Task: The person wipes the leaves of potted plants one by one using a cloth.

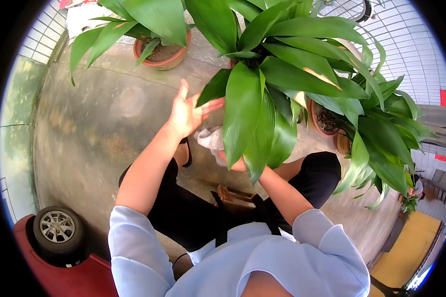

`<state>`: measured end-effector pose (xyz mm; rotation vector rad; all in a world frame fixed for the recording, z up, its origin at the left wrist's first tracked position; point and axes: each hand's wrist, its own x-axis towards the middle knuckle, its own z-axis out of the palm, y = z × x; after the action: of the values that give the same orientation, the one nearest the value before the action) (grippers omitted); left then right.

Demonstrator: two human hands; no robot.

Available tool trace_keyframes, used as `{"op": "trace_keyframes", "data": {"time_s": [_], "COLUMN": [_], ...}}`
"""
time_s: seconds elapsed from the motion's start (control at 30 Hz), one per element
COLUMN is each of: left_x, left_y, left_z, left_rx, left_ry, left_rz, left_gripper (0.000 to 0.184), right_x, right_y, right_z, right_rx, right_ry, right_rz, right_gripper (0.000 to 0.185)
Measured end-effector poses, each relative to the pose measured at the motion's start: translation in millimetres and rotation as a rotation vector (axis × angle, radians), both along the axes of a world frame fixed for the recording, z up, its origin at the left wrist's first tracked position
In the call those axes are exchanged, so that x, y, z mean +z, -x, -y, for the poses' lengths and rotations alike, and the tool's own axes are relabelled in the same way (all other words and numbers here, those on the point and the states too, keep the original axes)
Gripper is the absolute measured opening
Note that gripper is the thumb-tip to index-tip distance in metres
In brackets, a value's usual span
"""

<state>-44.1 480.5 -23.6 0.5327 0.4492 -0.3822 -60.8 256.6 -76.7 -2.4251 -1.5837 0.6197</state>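
Black trousers (183, 218) and a wooden piece (228, 194) are sitting nearest, below the hands. Right forearm (285, 195) is reaching up and inward, elbow bending; the right hand (238, 164) is sitting low behind the tip of a broad drooping leaf (243, 111). It's apparently gripping the white cloth (210, 138), which is bunching out on its left side; the leaf is hiding most of the fingers, so can't tell the exact wrap. My read on handling: bracing the blade from beneath, pressing lightly, moving base to tip and letting the cloth slide freely would be sparing the leaf; dragging sideways or tugging would be risking a split or a bent stalk. Left arm is extending further, nearly straight; the left hand (186, 115) is opening toward the foliage, palm largely showing, thumb pointing up and away, fingers released and reaching beside a smaller dark leaf (215, 89). Not seeing a grip there; can't tell if the fingertips are touching. Broad leaves are hanging just right of that hand, between it and the right-side terracotta pot (313, 119). Another potted plant's pot (168, 64) is standing beyond the left hand; tiled wall (401, 44) is rising behind, far right.
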Motion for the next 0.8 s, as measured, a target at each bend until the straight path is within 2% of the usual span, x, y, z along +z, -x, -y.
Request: {"op": "trace_keyframes", "data": {"time_s": [0.07,0.13,0.23,0.27,0.37,0.4,0.43,0.5,0.57,0.63,0.67,0.73,0.77,0.8], "left_x": [4,2,-2,-8,-25,-24,-18,-7,-1,7,19,19,29,38], "left_y": [-5,-9,-15,-15,-23,-27,-28,-31,-32,-40,-38,-43,-43,-39], "left_z": [3,6,12,8,-13,-18,-17,-13,-7,6,19,37,49,63], "left_rx": [0.014,0.013,0.105,0.074,0.083,0.08,0.082,0.233,0.345,0.419,0.408,0.538,0.605,0.6], "left_ry": [-0.093,-0.158,-0.312,-0.371,-0.622,-0.764,-0.91,-1.156,-1.394,-1.618,-1.587,-1.803,-1.905,-1.911], "left_rz": [0.027,0.05,-0.062,-0.071,-0.204,-0.233,-0.267,-0.211,-0.111,0.052,0.108,0.327,0.443,0.518], "left_gripper": [0.086,0.087,0.088,0.088,0.084,0.079,0.075,0.067,0.061,0.056,0.049,0.044,0.042,0.037], "right_x": [-12,-16,-7,-4,16,44,49,55,88,106,104,109,104,102], "right_y": [17,42,64,67,68,58,55,54,43,33,28,26,25,27], "right_z": [6,13,39,46,77,84,95,113,120,129,137,145,150,153], "right_rx": [-0.096,-0.49,-0.622,-0.679,-0.838,-0.946,-1.027,-1.147,-1.155,-1.125,-1.033,-0.828,-0.592,-0.641], "right_ry": [-0.031,-0.511,0.024,0.064,-0.052,0.001,-0.19,-0.597,-0.856,-1.058,-1.158,-1.343,-1.472,-1.581], "right_rz": [-0.088,-0.565,-0.712,-0.765,-0.803,-1.005,-1.143,-1.419,-1.638,-1.652,-1.701,-1.69,-1.761,-1.797], "right_gripper": [0.026,0.029,0.035,0.051,0.063,0.067,0.063,0.058,0.052,0.052,0.053,0.059,0.063,0.064]}}
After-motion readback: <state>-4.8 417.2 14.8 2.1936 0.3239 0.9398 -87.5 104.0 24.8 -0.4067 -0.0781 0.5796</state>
